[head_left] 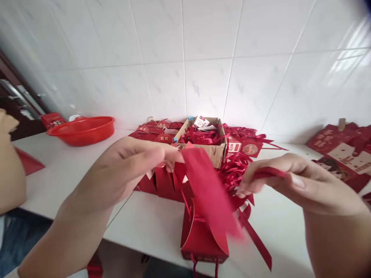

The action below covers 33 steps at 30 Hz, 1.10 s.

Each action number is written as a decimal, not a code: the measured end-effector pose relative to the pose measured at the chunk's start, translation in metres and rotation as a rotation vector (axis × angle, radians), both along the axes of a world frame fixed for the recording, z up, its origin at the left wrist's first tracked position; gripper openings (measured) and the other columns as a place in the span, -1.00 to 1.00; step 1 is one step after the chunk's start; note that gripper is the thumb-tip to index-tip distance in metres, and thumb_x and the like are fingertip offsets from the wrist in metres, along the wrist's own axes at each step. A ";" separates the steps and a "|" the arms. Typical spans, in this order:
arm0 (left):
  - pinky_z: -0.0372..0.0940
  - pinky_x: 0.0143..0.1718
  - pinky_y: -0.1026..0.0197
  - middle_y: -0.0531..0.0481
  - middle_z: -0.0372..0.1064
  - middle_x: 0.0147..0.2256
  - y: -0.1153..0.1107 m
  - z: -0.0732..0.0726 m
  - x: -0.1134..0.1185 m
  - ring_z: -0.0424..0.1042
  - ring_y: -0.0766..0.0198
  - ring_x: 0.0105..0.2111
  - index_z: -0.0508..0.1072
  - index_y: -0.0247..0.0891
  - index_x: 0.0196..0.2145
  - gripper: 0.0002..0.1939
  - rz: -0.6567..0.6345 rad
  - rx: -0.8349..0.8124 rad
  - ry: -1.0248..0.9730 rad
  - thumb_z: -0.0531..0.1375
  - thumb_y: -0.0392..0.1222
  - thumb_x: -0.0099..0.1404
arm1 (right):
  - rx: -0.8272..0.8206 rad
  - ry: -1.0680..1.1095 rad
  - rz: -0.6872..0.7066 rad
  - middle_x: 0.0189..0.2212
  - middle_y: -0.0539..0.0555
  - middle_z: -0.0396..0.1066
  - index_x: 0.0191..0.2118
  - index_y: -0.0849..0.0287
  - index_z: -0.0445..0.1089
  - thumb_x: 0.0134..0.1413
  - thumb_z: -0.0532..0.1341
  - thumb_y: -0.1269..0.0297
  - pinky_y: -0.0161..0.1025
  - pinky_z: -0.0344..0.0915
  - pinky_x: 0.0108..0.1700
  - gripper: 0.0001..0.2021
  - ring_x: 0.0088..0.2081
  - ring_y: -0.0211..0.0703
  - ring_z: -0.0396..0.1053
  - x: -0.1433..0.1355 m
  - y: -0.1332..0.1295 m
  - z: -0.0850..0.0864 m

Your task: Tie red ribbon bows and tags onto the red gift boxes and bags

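Observation:
A small red gift box with cord handles lies near the front edge of the white table, between my hands. My left hand pinches a wide red ribbon, whose blurred free end hangs down over the box. On the other side, my right hand is closed on another part of red ribbon, with thumb pressed against the fingers. A darker ribbon tail trails to the right of the box. Whether the ribbon pieces are joined is hidden behind the box top and fingers.
Behind my hands are a cardboard box of red ribbons and tags, and several red gift boxes. A red plastic basin stands at the left. Red printed bags lie at the right, before a tiled wall.

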<state>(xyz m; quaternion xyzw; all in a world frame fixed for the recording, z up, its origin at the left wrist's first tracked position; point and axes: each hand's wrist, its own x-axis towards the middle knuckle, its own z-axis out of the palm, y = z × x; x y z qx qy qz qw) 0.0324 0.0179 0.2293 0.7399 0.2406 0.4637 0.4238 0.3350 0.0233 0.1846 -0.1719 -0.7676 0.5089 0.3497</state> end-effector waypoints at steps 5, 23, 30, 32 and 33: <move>0.35 -0.40 0.35 0.05 0.59 -0.32 -0.008 0.016 0.019 0.51 0.33 -0.36 0.61 -0.05 -0.21 -0.80 0.123 0.350 0.164 0.17 -0.22 0.34 | 0.376 -0.225 -0.330 0.07 0.09 0.43 0.14 -0.10 0.37 -0.15 0.43 0.06 -0.06 0.30 0.14 -0.35 0.11 0.09 0.36 -0.004 -0.020 0.016; 0.39 -0.35 0.26 0.04 0.56 -0.38 0.027 -0.008 0.011 0.51 0.24 -0.40 0.63 -0.08 -0.30 -0.82 0.203 0.517 0.354 0.26 -0.32 0.22 | 0.437 0.167 -0.645 -0.32 0.01 0.53 -0.20 0.02 0.46 0.09 0.30 0.44 -0.24 0.48 -0.23 -0.82 -0.28 -0.17 0.50 -0.046 -0.011 -0.001; 0.33 -0.46 0.35 0.12 0.55 -0.40 0.021 -0.003 0.015 0.44 0.37 -0.49 0.60 -0.02 -0.23 -0.80 0.326 0.496 0.177 0.27 -0.30 0.23 | 0.118 0.401 -0.707 -0.46 -0.07 0.51 -0.04 -0.12 0.37 0.00 0.38 0.31 -0.09 0.53 -0.24 -0.61 -0.31 -0.07 0.54 -0.042 -0.008 0.004; 0.37 -0.37 0.32 0.11 0.55 -0.37 0.022 -0.005 0.018 0.47 0.34 -0.43 0.58 -0.04 -0.18 -0.76 0.333 0.443 0.110 0.28 -0.31 0.22 | 0.083 0.419 -0.704 -0.52 -0.09 0.47 -0.08 -0.10 0.41 0.03 0.37 0.26 -0.05 0.51 -0.14 -0.69 -0.26 -0.05 0.54 -0.041 -0.002 0.003; 0.39 -0.32 0.30 0.09 0.54 -0.35 0.023 -0.007 0.020 0.49 0.31 -0.40 0.57 -0.07 -0.15 -0.74 0.326 0.385 0.049 0.29 -0.32 0.20 | 0.075 0.445 -0.708 -0.54 -0.09 0.45 -0.11 -0.09 0.43 0.03 0.36 0.26 -0.04 0.50 -0.10 -0.73 -0.24 -0.05 0.54 -0.041 0.001 0.002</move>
